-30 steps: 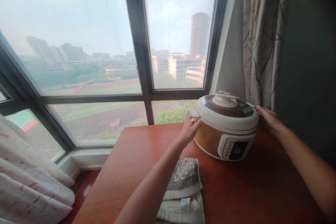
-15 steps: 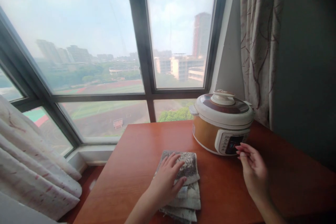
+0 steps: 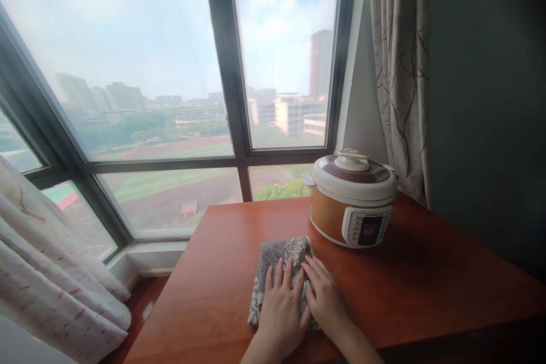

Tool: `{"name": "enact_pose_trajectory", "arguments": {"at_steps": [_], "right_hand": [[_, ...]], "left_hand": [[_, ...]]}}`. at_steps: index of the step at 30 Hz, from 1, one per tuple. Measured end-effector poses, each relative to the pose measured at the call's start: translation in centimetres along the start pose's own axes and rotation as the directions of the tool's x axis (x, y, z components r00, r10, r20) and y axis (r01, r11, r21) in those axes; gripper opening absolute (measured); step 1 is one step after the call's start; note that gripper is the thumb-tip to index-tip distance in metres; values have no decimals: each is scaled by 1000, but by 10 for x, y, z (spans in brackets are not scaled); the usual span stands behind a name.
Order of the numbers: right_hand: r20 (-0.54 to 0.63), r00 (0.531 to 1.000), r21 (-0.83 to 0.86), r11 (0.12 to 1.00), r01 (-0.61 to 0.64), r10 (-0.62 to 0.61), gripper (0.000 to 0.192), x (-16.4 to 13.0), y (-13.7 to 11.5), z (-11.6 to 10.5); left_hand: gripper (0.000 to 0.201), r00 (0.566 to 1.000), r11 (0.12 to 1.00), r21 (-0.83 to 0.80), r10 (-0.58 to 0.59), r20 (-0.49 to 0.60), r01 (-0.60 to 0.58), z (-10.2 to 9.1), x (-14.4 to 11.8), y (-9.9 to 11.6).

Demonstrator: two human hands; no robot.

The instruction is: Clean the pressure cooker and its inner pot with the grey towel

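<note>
A folded grey patterned towel (image 3: pixel 279 255) lies on the red-brown wooden table (image 3: pixel 426 284) near its front edge. My left hand (image 3: pixel 281 310) rests flat on the towel with fingers spread. My right hand (image 3: pixel 326 296) lies beside it, palm down, on the towel's right part. A white and orange electric cooker (image 3: pixel 352 198) with a lid and a front button panel stands at the back right of the table, apart from both hands.
A large window (image 3: pixel 170 68) with dark frames runs behind the table. A patterned curtain (image 3: pixel 398 68) hangs behind the cooker by a dark wall. Light pink-flecked fabric (image 3: pixel 51 273) hangs at the lower left beside the table.
Both hands left the cooker's side handles and came back to the towel. The left hand landed on it first, then the right hand moved from the cooker's panel onto it.
</note>
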State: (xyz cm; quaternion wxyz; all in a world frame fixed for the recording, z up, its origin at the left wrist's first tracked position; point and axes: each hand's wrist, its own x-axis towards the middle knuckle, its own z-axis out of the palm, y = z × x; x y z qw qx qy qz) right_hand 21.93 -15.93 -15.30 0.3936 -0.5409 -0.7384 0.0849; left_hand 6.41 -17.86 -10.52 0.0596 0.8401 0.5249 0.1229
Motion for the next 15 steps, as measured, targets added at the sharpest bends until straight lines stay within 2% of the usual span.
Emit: {"name": "enact_pose_trajectory", "arguments": {"at_steps": [4, 9, 12, 15], "right_hand": [[-31, 1000, -37, 999, -1, 0, 49, 14, 18, 5], [-163, 984, 41, 997, -69, 75, 43, 17, 36, 10], [-250, 956, 102, 986, -130, 151, 41, 16, 42, 10], [-249, 947, 157, 973, -167, 202, 41, 18, 42, 8]], "left_hand": [[65, 997, 999, 46, -13, -74, 17, 10, 20, 4], [63, 985, 1000, -8, -9, -171, 7, 11, 30, 7], [45, 976, 996, -84, 6, -219, -25, 8, 27, 3], [31, 960, 991, -124, 5, -279, -41, 6, 19, -7]]}}
